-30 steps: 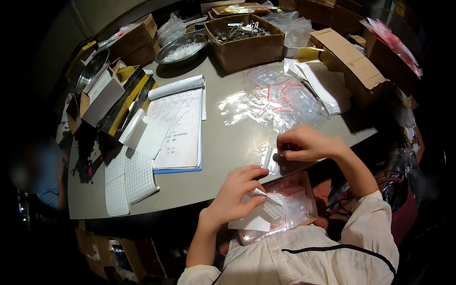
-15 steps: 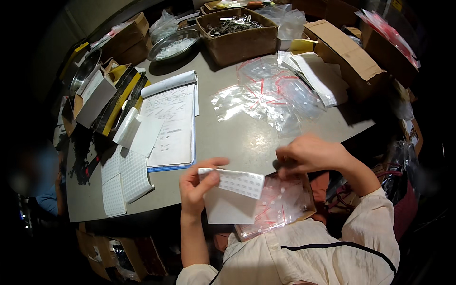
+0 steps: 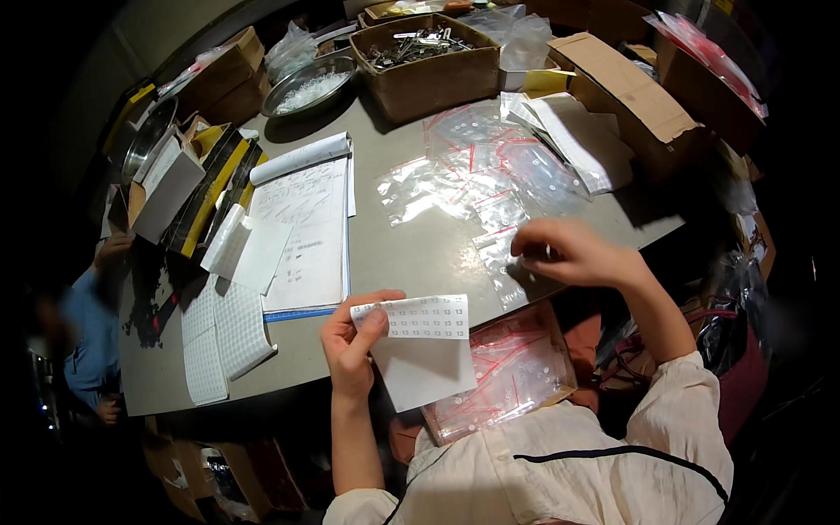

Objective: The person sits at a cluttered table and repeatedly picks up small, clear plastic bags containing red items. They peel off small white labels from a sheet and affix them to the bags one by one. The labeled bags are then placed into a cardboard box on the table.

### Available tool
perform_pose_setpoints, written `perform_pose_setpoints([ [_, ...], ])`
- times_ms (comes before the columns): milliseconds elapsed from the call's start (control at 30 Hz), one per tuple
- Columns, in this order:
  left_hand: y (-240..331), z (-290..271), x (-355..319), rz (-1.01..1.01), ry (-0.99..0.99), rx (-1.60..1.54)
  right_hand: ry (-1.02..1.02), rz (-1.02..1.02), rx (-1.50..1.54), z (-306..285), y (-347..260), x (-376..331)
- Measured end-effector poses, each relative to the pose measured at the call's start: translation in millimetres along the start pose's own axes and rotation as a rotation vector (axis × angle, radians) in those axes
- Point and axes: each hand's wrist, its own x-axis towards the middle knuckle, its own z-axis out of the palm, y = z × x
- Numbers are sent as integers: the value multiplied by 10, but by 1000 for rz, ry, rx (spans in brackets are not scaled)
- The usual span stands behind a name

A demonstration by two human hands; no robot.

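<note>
My left hand (image 3: pixel 352 354) is closed on a white sheet of small printed stickers (image 3: pixel 420 350), its thumb on top near the upper left corner. The sheet's lower part is blank and hangs toward my lap. My right hand (image 3: pixel 569 252) hovers by a clear zip bag (image 3: pixel 497 262) near the table's front edge. Its fingers are loosely bent with a gap to the thumb, and nothing shows between them. More clear bags with red zip lines (image 3: pixel 472 179) overlap farther back. On my lap, a shallow cardboard box (image 3: pixel 503 367) contains several such bags.
A clipboard of papers (image 3: pixel 306 236) and other sticker sheets (image 3: pixel 232 328) lie at left. At the back stand a metal bowl of clear bits (image 3: pixel 306 92) and a cardboard box of metal parts (image 3: pixel 424 83). A stack of papers (image 3: pixel 582 140) lies at right. Another person (image 3: pixel 92 324) is at far left.
My right hand has moved up from the lap box to the table, where another clear bag now lies beside it. The sticker sheet has tilted, showing its printed rows more clearly.
</note>
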Motion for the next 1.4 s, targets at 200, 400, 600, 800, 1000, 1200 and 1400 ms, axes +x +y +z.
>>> perform_pose_setpoints([
  [200,-5,57,15,-19,-63,37,-92,52,-228,103,33,164],
  [400,26,92,-61,-26,-57,75,-70,225,-366,177,-78,133],
  [600,92,222,-114,9,-68,72,-409,129,-122,85,-329,10],
  [800,74,345,-153,-14,-61,155,102,-91,35,96,-548,90],
  [1000,72,472,-137,-54,-32,183,207,-252,-269,483,-690,103],
  [1200,-24,416,-51,-167,-30,112,336,-391,-507,629,-692,37],
  [1400,-104,399,167,-222,-29,-28,259,-531,-628,512,-663,35],
])
